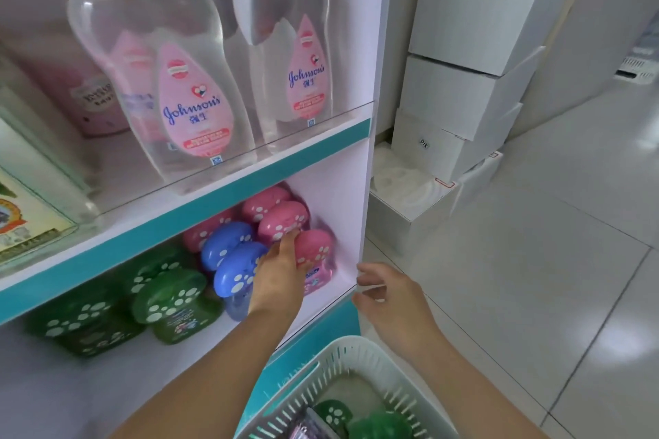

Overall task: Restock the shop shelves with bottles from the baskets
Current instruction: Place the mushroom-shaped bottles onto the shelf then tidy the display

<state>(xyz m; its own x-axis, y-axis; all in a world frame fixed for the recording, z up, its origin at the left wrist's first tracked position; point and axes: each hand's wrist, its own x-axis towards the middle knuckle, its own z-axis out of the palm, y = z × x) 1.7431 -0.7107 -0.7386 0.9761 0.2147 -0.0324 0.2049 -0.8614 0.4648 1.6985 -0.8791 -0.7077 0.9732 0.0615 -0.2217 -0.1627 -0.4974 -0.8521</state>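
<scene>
Two bare forearms enter from the bottom edge, uncovered as far as they show. The left hand (281, 267) and right hand (387, 299) carry no gloves, rings, watch or bracelet. Fingernails are short and unpainted.

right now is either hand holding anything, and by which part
The left hand reaches among the pink paw-print-capped bottles on the lower shelf, fingers at their caps; a closed grip cannot be told. The right hand is open and holds nothing.

Left hand (281, 267) reaching forward, arm extended, fingers stretched flat. Right hand (387, 296) held lower, loosely curled, empty, palm facing left.
</scene>
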